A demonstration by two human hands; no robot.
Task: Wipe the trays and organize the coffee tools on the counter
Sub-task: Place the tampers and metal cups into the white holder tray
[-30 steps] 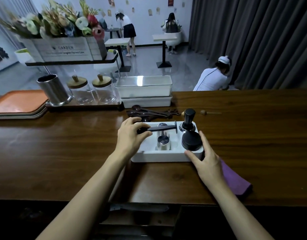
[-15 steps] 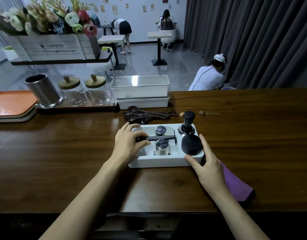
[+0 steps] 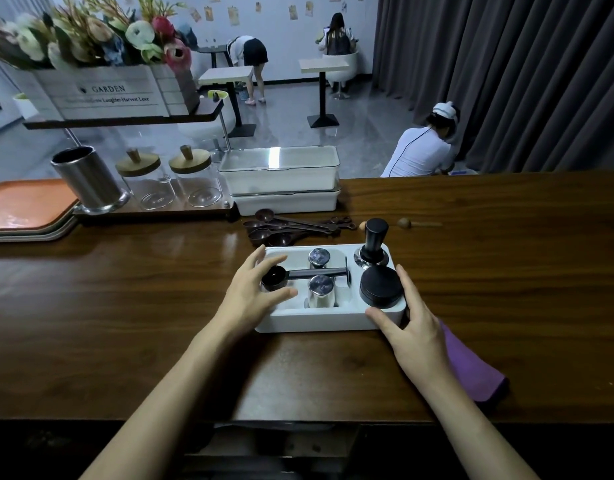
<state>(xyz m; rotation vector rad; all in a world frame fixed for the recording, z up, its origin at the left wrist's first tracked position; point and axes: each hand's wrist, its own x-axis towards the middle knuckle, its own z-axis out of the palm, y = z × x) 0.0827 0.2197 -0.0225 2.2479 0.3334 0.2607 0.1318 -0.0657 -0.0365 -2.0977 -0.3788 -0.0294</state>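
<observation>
A white tool tray (image 3: 319,322) sits on the wooden counter (image 3: 125,306) in front of me. Inside it stand two steel cylinders (image 3: 321,291), a black tamper (image 3: 374,245) and a black round distributor (image 3: 381,285). A black scoop with a long handle (image 3: 309,273) lies across the tray. My left hand (image 3: 253,294) hovers with spread fingers over the tray's left end, around the scoop's bowl without gripping it. My right hand (image 3: 414,323) holds the tray's front right corner, thumb on the front wall. A purple cloth (image 3: 471,368) lies under my right wrist.
Brown measuring spoons (image 3: 284,228) and a small wooden stick (image 3: 416,223) lie behind the tray. Two stacked white bins (image 3: 281,181), two glass jars (image 3: 170,181), a steel cup (image 3: 87,181) and orange trays (image 3: 25,209) line the back left. A person crouches beyond the counter.
My left hand has let go of the scoop, which now lies across the tray, and its fingers have opened. My right hand stays on the tray's corner.
</observation>
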